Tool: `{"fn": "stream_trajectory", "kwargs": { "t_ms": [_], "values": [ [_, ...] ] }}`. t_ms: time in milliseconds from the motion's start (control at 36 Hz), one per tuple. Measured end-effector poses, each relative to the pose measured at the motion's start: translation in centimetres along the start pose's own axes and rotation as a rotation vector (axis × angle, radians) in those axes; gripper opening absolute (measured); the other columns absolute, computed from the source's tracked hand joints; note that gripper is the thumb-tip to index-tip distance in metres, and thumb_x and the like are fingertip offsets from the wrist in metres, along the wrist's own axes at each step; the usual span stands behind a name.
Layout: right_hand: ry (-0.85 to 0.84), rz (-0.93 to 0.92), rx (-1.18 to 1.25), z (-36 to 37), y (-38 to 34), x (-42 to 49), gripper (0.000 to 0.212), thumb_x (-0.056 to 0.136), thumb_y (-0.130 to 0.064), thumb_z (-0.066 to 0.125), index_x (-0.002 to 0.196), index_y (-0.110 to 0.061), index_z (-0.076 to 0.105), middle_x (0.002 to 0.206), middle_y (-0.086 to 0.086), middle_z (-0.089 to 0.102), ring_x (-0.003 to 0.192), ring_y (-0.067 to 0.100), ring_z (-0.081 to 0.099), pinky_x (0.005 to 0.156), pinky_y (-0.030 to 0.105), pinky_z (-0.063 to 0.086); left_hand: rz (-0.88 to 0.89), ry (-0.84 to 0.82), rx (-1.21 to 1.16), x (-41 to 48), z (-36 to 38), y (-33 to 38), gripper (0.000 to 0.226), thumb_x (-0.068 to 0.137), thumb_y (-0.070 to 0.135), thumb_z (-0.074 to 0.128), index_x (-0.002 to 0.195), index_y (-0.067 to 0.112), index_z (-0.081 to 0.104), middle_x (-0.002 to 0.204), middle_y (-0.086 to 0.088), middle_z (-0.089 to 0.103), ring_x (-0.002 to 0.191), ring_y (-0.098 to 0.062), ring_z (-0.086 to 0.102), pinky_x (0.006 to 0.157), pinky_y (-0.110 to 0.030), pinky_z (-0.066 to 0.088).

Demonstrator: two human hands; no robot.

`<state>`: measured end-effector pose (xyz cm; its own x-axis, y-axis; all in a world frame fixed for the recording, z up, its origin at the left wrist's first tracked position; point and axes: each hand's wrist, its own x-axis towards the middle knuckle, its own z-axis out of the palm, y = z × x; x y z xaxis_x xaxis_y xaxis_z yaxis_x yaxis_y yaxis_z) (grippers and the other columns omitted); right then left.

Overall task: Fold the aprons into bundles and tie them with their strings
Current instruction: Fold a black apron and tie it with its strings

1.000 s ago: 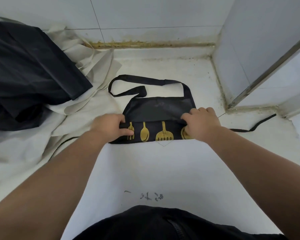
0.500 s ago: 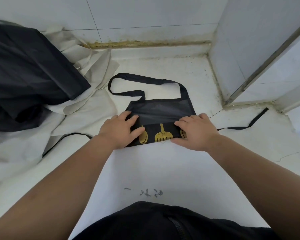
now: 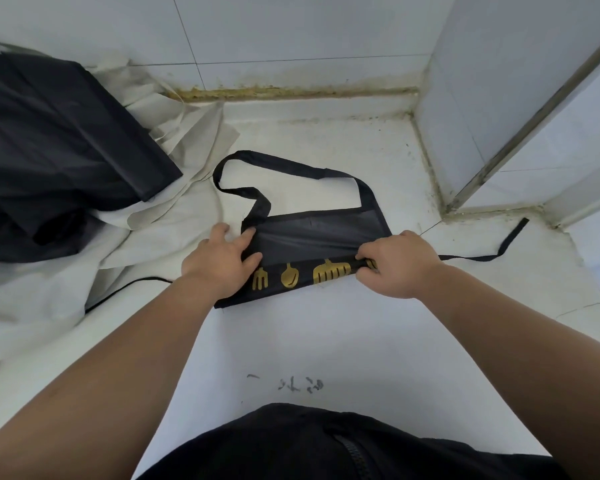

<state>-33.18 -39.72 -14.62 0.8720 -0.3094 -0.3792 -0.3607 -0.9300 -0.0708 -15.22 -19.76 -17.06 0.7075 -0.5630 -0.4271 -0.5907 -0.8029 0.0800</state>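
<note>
A black apron with gold utensil prints lies folded into a short band on the white floor. Its neck loop stretches away from me toward the wall. One waist string trails off to the right, another to the left. My left hand lies on the band's left end, fingers spread and fairly straight, thumb over the fold. My right hand pinches the folded edge at the right end with curled fingers.
A heap of black aprons rests on crumpled white cloth at the left. Tiled walls close the corner behind and at the right, with a metal frame. My dark clothing fills the bottom edge.
Both hands shifted on the folded band. The left hand opened and slid along the left end; the right hand curled and now pinches the fold's right edge.
</note>
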Motion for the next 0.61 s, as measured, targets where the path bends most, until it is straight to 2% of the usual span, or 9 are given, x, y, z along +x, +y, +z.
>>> {"fn": "stream_trajectory", "kwargs": {
  "t_ms": [56, 83, 167, 333, 444, 472, 528, 611],
  "values": [
    [-0.007, 0.041, 0.006, -0.6, 0.0, 0.2, 0.026, 0.090, -0.038, 0.039, 0.090, -0.021, 0.058, 0.076, -0.003, 0.055, 0.075, 0.021, 0.051, 0.060, 0.025, 0.032, -0.001, -0.032, -0.009, 0.0, -0.4, 0.2, 0.055, 0.094, 0.062, 0.027, 0.147, 0.046, 0.019, 0.153, -0.002, 0.013, 0.134, -0.029, 0.032, 0.100, -0.042, 0.039],
    [-0.018, 0.056, 0.016, -0.9, 0.1, 0.3, 0.025, 0.090, -0.037, 0.040, 0.085, -0.020, 0.056, 0.075, -0.002, 0.052, 0.075, 0.021, 0.049, 0.056, 0.025, 0.030, -0.003, -0.051, -0.010, -0.1, -0.6, 0.3, 0.056, 0.094, 0.063, 0.025, 0.146, 0.046, 0.020, 0.154, -0.003, 0.013, 0.135, -0.029, 0.030, 0.103, -0.042, 0.037],
    [-0.073, 0.077, 0.054, -1.6, 0.3, 1.3, 0.029, 0.090, -0.037, 0.039, 0.083, -0.017, 0.058, 0.077, -0.002, 0.053, 0.077, 0.020, 0.051, 0.056, 0.025, 0.032, -0.015, -0.087, -0.051, 0.0, -1.4, 0.5, 0.056, 0.091, 0.068, 0.021, 0.144, 0.049, 0.027, 0.154, -0.004, 0.016, 0.137, -0.030, 0.027, 0.109, -0.041, 0.030],
    [-0.142, 0.154, 0.088, -2.1, 0.5, 3.1, 0.017, 0.089, -0.039, 0.040, 0.092, -0.022, 0.044, 0.080, -0.003, 0.049, 0.081, 0.022, 0.052, 0.066, 0.030, 0.037, -0.019, -0.122, -0.144, -0.3, -2.8, 0.7, 0.061, 0.083, 0.079, 0.018, 0.134, 0.055, 0.041, 0.151, -0.002, 0.025, 0.139, -0.025, 0.025, 0.109, -0.042, 0.024],
    [-0.096, 0.175, -0.051, -1.8, 0.3, 3.7, 0.031, 0.089, -0.036, 0.042, 0.113, -0.018, 0.039, 0.085, -0.001, 0.049, 0.081, 0.025, 0.050, 0.079, 0.036, 0.033, -0.008, -0.117, -0.103, 0.1, -3.0, 0.6, 0.071, 0.075, 0.086, 0.031, 0.135, 0.050, 0.044, 0.147, 0.003, 0.030, 0.136, -0.023, 0.026, 0.108, -0.042, 0.024],
    [-0.070, 0.179, -0.090, -1.7, 0.4, 3.8, 0.035, 0.089, -0.036, 0.043, 0.119, -0.018, 0.039, 0.090, 0.001, 0.050, 0.084, 0.026, 0.049, 0.081, 0.037, 0.032, -0.006, -0.089, -0.074, 0.2, -3.0, 0.6, 0.068, 0.076, 0.083, 0.035, 0.133, 0.049, 0.046, 0.145, 0.004, 0.033, 0.135, -0.023, 0.028, 0.107, -0.041, 0.026],
    [-0.030, 0.174, -0.154, -1.5, 0.4, 3.9, 0.044, 0.089, -0.034, 0.045, 0.131, -0.024, 0.035, 0.111, 0.003, 0.052, 0.101, 0.027, 0.049, 0.093, 0.042, 0.031, -0.014, -0.007, -0.028, 0.5, -2.8, 0.9, 0.057, 0.082, 0.075, 0.039, 0.129, 0.046, 0.052, 0.139, 0.004, 0.041, 0.129, -0.023, 0.034, 0.103, -0.039, 0.030],
    [-0.022, 0.085, -0.179, -0.9, 0.4, 3.7, 0.049, 0.093, -0.026, 0.043, 0.140, -0.033, 0.031, 0.138, 0.004, 0.040, 0.126, 0.027, 0.038, 0.111, 0.049, 0.016, 0.001, 0.084, 0.059, 1.1, -2.2, 1.3, 0.046, 0.089, 0.066, 0.039, 0.124, 0.043, 0.057, 0.134, 0.003, 0.046, 0.124, -0.024, 0.037, 0.098, -0.038, 0.032]
  ]
}}
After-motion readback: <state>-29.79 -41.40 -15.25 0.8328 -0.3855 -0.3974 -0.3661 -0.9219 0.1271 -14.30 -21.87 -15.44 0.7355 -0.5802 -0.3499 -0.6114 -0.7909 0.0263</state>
